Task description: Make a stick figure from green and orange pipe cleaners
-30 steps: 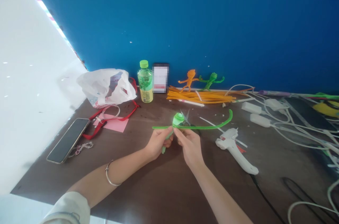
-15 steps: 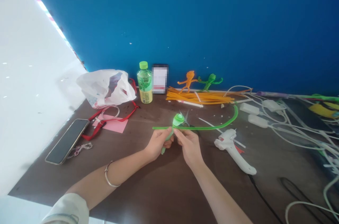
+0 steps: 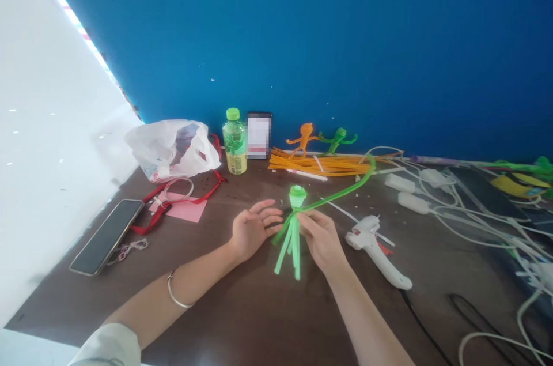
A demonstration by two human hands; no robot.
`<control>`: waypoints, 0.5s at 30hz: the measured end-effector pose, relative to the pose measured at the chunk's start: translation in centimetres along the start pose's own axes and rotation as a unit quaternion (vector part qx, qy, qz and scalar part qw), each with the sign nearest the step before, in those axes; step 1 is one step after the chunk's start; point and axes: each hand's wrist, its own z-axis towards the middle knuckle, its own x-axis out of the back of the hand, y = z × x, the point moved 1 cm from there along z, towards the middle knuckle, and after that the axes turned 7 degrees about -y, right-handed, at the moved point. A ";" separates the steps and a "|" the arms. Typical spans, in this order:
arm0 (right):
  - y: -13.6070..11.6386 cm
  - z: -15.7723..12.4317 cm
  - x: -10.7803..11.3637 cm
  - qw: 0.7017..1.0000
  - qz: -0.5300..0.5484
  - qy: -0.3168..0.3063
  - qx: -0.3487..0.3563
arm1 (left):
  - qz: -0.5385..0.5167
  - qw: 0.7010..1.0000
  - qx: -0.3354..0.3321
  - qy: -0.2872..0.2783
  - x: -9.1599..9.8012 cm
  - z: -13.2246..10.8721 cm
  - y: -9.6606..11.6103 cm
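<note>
Between my hands is a green pipe-cleaner figure [image 3: 298,197] with a rounded, wound head and several pale green strands hanging below it. My right hand [image 3: 322,239] pinches it just under the head, at the neck. A darker green pipe cleaner [image 3: 345,191] crosses there; its long end curves up to the right and its short end slants down to the left. My left hand [image 3: 257,230] is open beside the figure, palm turned up and fingers spread, close to the short end. Whether its fingertips touch that end I cannot tell.
A white glue gun [image 3: 378,251] lies right of my right hand. Behind are orange pipe cleaners [image 3: 319,164], an orange figure [image 3: 306,138], a green figure [image 3: 339,140] and a bottle [image 3: 235,144]. A phone [image 3: 106,236] and plastic bag [image 3: 173,147] are left; white cables [image 3: 466,210] spread right.
My left hand has let go of the figure and opened, moving slightly left. The pale strands now hang in sight, and the darker pipe cleaner has tilted from level to slanting.
</note>
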 end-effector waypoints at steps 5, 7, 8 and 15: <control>-0.4 -0.3 -0.5 0.993 -0.096 -0.053 -0.046 | 0.140 0.990 -0.024 0.025 0.0 0.4 0.1; -0.5 -0.4 -0.8 0.989 -0.132 -0.055 -0.046 | 0.210 0.977 -0.026 0.029 0.0 0.3 -0.2; -0.6 -0.4 -0.9 0.987 -0.144 -0.056 -0.046 | 0.238 0.970 -0.028 0.029 0.0 0.2 -0.3; -0.9 -0.3 -0.7 0.984 -0.156 -0.072 -0.047 | 0.310 0.950 -0.039 0.019 -0.2 0.0 -0.1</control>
